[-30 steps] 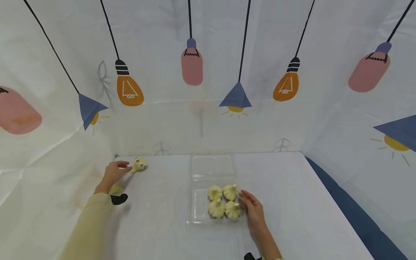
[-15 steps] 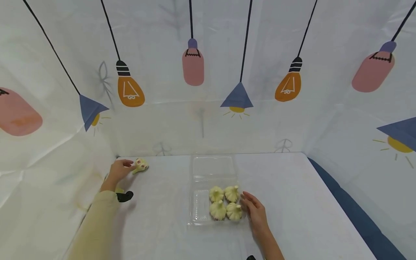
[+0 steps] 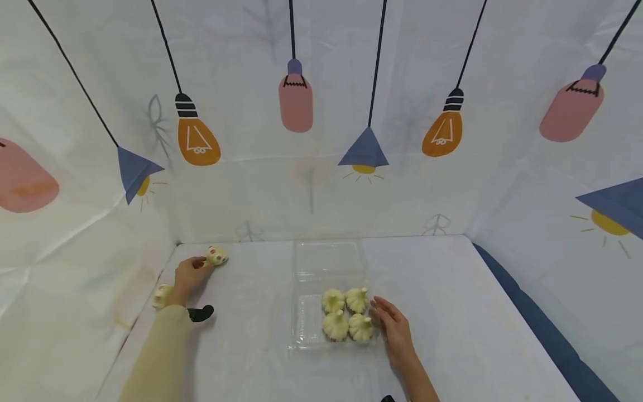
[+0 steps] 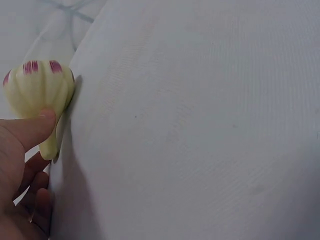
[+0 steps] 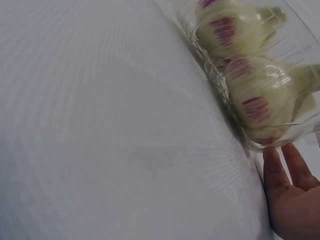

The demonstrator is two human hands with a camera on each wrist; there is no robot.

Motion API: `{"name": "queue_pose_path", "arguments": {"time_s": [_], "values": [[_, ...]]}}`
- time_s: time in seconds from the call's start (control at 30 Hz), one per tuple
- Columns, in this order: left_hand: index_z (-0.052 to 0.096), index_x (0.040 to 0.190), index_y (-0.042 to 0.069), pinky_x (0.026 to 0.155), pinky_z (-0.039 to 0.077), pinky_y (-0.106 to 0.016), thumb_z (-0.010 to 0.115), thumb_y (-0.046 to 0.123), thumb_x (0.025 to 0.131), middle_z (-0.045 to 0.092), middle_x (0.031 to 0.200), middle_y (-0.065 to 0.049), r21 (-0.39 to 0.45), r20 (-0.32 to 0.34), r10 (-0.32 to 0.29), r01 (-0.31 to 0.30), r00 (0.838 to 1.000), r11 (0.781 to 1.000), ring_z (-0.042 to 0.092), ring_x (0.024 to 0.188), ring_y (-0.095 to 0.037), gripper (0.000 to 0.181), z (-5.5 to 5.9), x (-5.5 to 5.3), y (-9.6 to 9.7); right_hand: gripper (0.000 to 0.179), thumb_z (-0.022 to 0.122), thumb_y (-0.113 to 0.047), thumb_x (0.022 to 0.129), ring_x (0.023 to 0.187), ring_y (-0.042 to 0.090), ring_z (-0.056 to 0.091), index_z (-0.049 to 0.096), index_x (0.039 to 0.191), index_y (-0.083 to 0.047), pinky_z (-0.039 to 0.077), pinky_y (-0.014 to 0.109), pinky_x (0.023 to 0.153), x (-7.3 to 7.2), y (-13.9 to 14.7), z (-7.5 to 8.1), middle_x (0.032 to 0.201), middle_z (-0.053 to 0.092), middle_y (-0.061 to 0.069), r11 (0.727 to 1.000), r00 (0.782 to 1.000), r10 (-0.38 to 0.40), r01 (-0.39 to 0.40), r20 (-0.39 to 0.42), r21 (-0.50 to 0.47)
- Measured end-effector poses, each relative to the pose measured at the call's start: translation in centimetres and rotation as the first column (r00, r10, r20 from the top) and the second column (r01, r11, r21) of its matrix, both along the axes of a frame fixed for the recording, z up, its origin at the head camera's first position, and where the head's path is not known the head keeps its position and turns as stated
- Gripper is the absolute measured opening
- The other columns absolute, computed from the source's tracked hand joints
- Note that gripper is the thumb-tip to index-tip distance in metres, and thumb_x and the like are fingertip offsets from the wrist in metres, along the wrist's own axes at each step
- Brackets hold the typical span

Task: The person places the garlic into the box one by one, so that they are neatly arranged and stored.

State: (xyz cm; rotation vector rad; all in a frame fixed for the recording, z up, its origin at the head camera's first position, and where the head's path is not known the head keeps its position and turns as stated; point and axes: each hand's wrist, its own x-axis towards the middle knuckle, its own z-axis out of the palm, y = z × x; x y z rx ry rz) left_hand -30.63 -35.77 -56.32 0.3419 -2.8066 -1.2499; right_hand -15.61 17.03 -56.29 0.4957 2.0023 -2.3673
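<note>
At the table's far left corner, my left hand [image 3: 191, 276] is at a garlic bulb [image 3: 217, 255]. In the left wrist view its thumb [image 4: 37, 127] lies across the base of the pale, purple-streaked bulb [image 4: 37, 87], the fingers behind the stem, pinching it. A clear plastic clamshell box [image 3: 303, 329] lies with its lid [image 3: 329, 257] laid back, several garlic bulbs [image 3: 335, 325] standing stem-up in its right half. My right hand [image 3: 397, 332] is beside the box's right wall; in the right wrist view its extended fingertips [image 5: 272, 160] are right at the clear plastic.
Another garlic bulb [image 3: 162, 296] sits at the table's left edge, partly behind the left wrist. The white table [image 3: 452, 312] is backed by a white wall sheet [image 3: 241, 190] printed with lamps. A dark blue surface [image 3: 532, 312] runs below the right edge.
My left hand has shifted right and closed onto the far garlic bulb, and the bulb at the left edge has come into fuller view. The right hand stays by the box.
</note>
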Motion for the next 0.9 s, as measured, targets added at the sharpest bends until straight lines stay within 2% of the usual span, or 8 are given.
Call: {"name": "queue_pose_path", "arguments": {"time_s": [0.2,0.33,0.43,0.6,0.8,0.9], "values": [[0.060,0.121,-0.009,0.087,0.042,-0.050,0.063,0.024,0.094,0.062,0.112,-0.026,-0.039,0.009,0.089,-0.089,0.996,0.995,0.055,0.102,-0.038,0.043,-0.7,1.6,0.3,0.041,0.060,-0.013,0.096,0.115,0.016,0.058,0.054,0.134,0.001,0.048,0.023,0.088,0.5,-0.3,-0.4,0.133,0.057,0.016,1.000,1.000,0.004,-0.003,0.020,-0.025],[0.061,0.118,-0.011,0.083,0.043,-0.049,0.065,0.020,0.093,0.062,0.108,-0.026,-0.051,0.012,0.094,-0.093,0.995,0.994,0.055,0.097,-0.038,0.041,-0.8,2.2,0.6,0.043,0.061,-0.015,0.096,0.117,0.020,0.057,0.054,0.134,0.002,0.049,0.025,0.088,0.7,-0.4,-0.5,0.133,0.056,0.017,1.000,1.000,0.017,-0.017,0.001,-0.016],[0.060,0.118,-0.011,0.082,0.044,-0.049,0.065,0.022,0.093,0.062,0.107,-0.026,-0.050,0.011,0.077,-0.076,0.997,0.996,0.056,0.096,-0.038,0.042,-0.7,2.1,0.8,0.042,0.060,-0.017,0.097,0.118,0.020,0.056,0.054,0.134,0.002,0.048,0.024,0.088,0.8,-0.3,-0.5,0.134,0.056,0.017,1.000,1.000,0.018,-0.018,-0.006,0.000],[0.060,0.118,-0.011,0.080,0.044,-0.043,0.067,0.021,0.091,0.063,0.105,-0.025,-0.006,-0.011,0.097,-0.098,0.995,0.995,0.057,0.096,-0.036,0.043,-0.2,1.4,1.1,0.042,0.059,-0.016,0.097,0.120,0.019,0.054,0.053,0.135,0.001,0.047,0.022,0.088,0.6,-0.2,-0.4,0.135,0.055,0.017,1.000,1.000,0.006,-0.006,0.001,0.008],[0.059,0.118,-0.009,0.066,0.044,-0.023,0.066,0.019,0.091,0.061,0.103,-0.020,0.077,-0.059,0.131,-0.126,0.990,0.989,0.055,0.091,-0.027,0.039,0.5,0.6,1.1,0.043,0.059,-0.017,0.097,0.125,0.024,0.051,0.053,0.136,0.001,0.046,0.020,0.089,0.3,-0.2,-0.1,0.136,0.054,0.017,1.000,1.000,0.015,-0.015,-0.011,0.013],[0.059,0.121,-0.007,0.065,0.043,-0.018,0.065,0.021,0.093,0.062,0.109,-0.021,0.110,-0.081,0.150,-0.141,0.985,0.984,0.056,0.094,-0.025,0.040,0.7,0.5,1.4,0.041,0.058,-0.015,0.097,0.125,0.023,0.051,0.053,0.135,0.001,0.046,0.019,0.089,0.1,-0.1,0.0,0.136,0.054,0.017,1.000,1.000,0.009,-0.009,-0.005,0.010]]}}
